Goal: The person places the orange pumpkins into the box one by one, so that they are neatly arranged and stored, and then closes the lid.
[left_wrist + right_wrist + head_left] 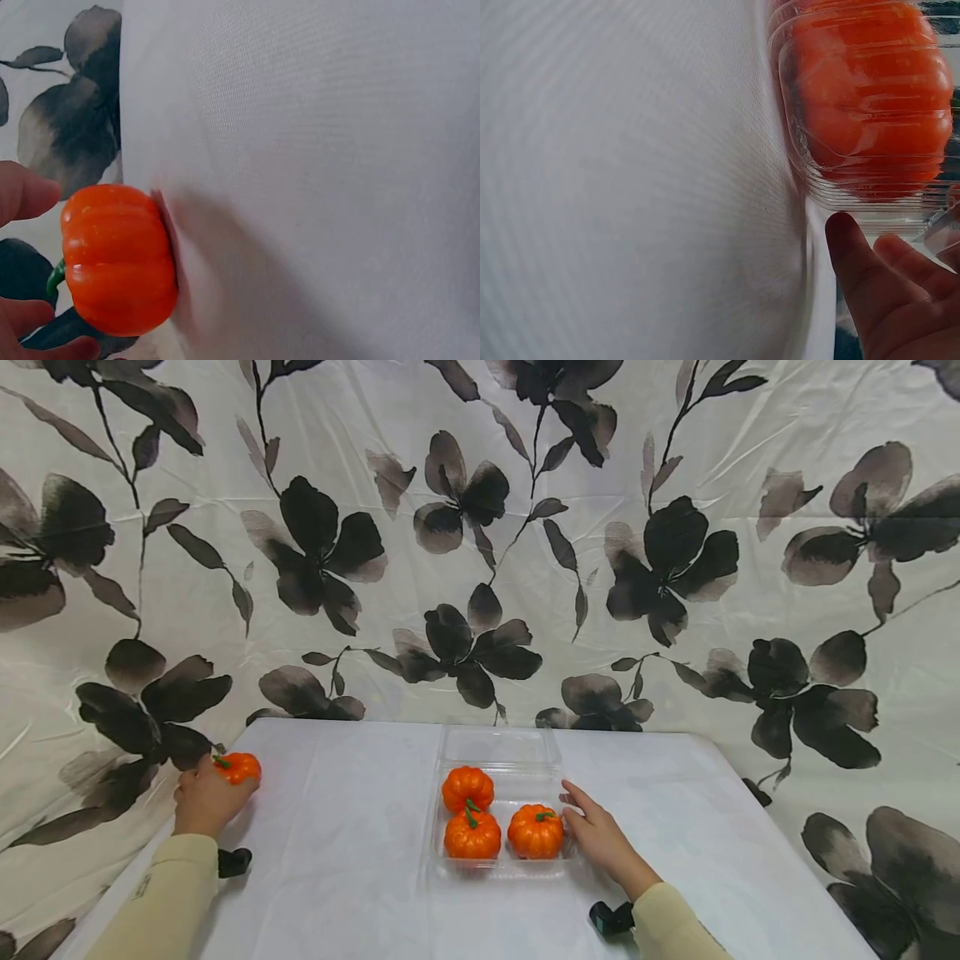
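Observation:
At the table's left edge sits a small orange toy pumpkin (238,767) with a green stem. My left hand (212,797) is around it; in the left wrist view the thumb (30,196) and fingers are spread beside the pumpkin (120,259), with small gaps visible. Mid-table stands a clear plastic clamshell box (517,868), its lid (498,747) folded back. Three more pumpkins lie inside: one at back left (467,789), one at front left (472,837), one at front right (536,832). My right hand (603,839) rests by the box's right side, fingers extended near its wall (870,202).
A white cloth covers the table (337,860). Behind it hangs a floral curtain (465,543). Black wrist devices (611,918) are strapped near both sleeves.

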`<state>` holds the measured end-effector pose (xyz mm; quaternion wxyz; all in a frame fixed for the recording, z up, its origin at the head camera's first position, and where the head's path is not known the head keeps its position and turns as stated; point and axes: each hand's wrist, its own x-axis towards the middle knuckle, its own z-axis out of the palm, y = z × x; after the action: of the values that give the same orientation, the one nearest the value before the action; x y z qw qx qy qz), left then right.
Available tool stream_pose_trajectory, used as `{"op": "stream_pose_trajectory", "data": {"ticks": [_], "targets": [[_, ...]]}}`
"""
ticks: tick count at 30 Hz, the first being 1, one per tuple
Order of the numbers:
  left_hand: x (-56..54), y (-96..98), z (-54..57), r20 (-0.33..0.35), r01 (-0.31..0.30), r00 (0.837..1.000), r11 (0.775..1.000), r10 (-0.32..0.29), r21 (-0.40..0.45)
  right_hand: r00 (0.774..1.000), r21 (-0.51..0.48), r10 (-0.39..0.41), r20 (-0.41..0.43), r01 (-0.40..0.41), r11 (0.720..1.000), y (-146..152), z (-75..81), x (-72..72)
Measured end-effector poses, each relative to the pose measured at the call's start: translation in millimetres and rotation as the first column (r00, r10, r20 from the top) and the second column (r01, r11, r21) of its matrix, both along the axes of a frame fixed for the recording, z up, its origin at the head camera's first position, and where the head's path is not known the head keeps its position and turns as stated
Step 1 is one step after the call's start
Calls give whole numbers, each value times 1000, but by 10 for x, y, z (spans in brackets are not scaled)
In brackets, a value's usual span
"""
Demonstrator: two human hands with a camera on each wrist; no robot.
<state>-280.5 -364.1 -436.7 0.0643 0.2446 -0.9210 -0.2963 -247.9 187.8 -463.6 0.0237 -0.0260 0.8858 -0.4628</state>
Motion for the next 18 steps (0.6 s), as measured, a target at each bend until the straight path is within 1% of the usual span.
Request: {"op": "stream_pose_trajectory", "data": {"ticks": [5, 10, 15, 18], "targets": [[-14, -24, -3, 7, -10, 1000, 999, 10, 53, 1000, 0, -1, 1, 1, 1000, -4, -14, -7], [-22, -20, 13, 11, -33, 999, 995, 32, 98, 1000, 2, -2, 7, 2, 1000, -9, -16, -1], [-37, -30, -6, 15, -38, 999, 993, 37, 111, 1000, -1, -4, 13, 4, 1000, -16, -6, 5], [-60, -53, -35, 19, -38, 999, 992, 36, 121, 1000, 0, -5, 12, 5, 1000, -15, -9, 4]]}}
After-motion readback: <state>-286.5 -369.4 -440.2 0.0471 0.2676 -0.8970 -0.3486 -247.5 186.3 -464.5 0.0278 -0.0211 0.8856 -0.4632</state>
